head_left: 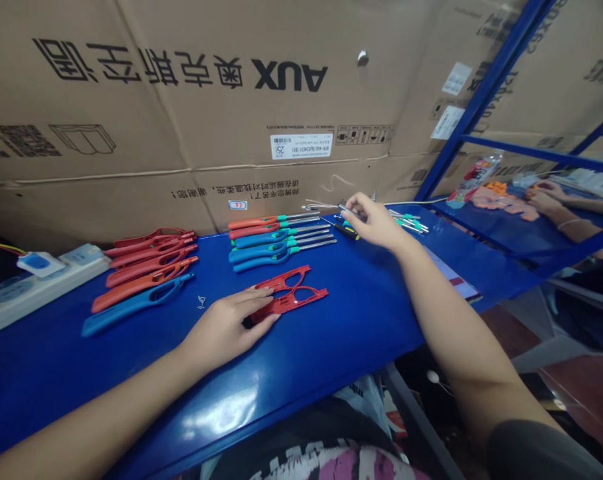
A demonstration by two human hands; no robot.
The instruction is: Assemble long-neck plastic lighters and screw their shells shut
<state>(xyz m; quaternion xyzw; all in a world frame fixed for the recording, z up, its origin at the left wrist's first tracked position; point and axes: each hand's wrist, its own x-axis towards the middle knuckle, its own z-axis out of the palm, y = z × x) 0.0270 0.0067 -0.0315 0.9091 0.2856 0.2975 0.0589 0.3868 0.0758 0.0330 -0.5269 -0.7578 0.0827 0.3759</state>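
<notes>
Two red plastic shell halves (296, 299) lie side by side on the blue table, inner sides up. My left hand (236, 320) rests over their left ends, fingers and thumb wrapped round them. Farther back, my right hand (369, 219) has its fingers pinched at a small dark piece that I cannot make out, above a black-and-yellow screwdriver (347, 231). Metal rods with green parts (409, 221) lie just beyond the right wrist. Left of that hand is a row of orange, red and blue lighter-like pieces with metal tubes (261, 257).
More red, orange and blue handles (146, 277) lie at the left near a white power strip (46, 287). Small screws (201, 302) sit beside them. Cardboard (181, 120) stands behind. Beyond the blue frame (481, 100), another person's hands (549, 197) are near a bottle (474, 180).
</notes>
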